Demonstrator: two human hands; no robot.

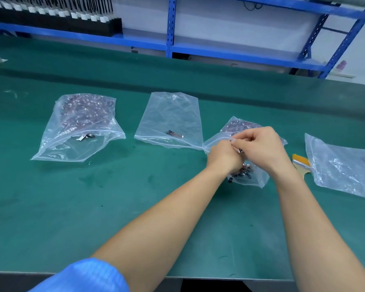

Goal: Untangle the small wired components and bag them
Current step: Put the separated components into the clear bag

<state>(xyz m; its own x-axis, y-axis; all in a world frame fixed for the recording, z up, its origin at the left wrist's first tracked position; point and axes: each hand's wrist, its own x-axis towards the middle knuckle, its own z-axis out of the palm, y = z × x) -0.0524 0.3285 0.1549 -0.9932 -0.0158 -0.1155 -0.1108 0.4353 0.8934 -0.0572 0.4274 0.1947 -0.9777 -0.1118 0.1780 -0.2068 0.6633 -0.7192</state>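
My left hand (pixel 224 157) and my right hand (pixel 261 147) meet above a clear plastic bag (pixel 254 179) on the green mat. Both hands pinch a tangle of small wired components (pixel 243 169), whose dark pieces hang down below my left hand. The fingertips hide where each hand grips. Further left, a clear bag (pixel 171 116) lies flat with one wired component (pixel 174 133) inside near its mouth. At the far left a fuller bag (pixel 80 125) holds many reddish-wired components, and another component (pixel 85 137) lies near its mouth.
A fourth clear bag (pixel 343 167) lies at the right, covering part of a yellow-bristled brush (pixel 300 162). Blue shelving (pixel 171 28) stands behind the green mat (pixel 93 197). A black rack of white-tipped parts (pixel 57 15) sits at the back left.
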